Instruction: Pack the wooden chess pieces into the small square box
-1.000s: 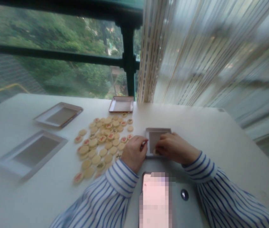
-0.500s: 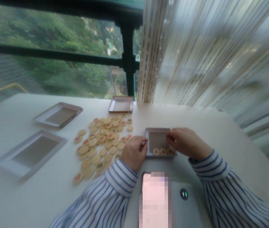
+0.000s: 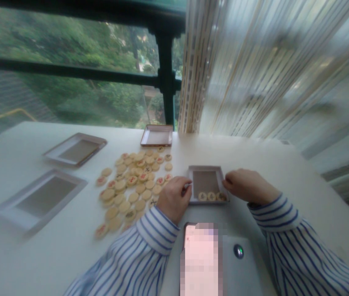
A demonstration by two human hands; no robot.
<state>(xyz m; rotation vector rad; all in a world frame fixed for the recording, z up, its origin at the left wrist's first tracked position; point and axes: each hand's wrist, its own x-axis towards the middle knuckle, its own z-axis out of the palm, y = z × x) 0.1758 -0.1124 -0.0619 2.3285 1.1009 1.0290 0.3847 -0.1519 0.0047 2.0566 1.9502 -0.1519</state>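
A small shallow box tray [image 3: 206, 167] lies on the table between my hands. Three round wooden Chinese chess pieces [image 3: 211, 197] with dark characters form a row along its near wall. My left hand [image 3: 175, 198] is closed at the tray's left rim, thumb and forefinger pinching it. On the other side, my right hand [image 3: 250, 186] is curled, its fingertips at the right wall. A spread of loose Chinese chess pieces [image 3: 140, 188], some red-marked, some dark-marked and many blank side up, lies left of the tray. My left hand and sleeve hide part of it.
Two more shallow trays [image 3: 78, 135] [image 3: 8, 209] lie at the left, and another tray [image 3: 157, 144] stands at the back near the window. A phone [image 3: 201, 259] and a pale device with a small round display [image 3: 239, 251] sit at the near edge. A string curtain [image 3: 205, 65] hangs behind.
My right hand has drawn back to the right, out of the tray to its right wall, uncovering the row's right end. My left hand stays put.
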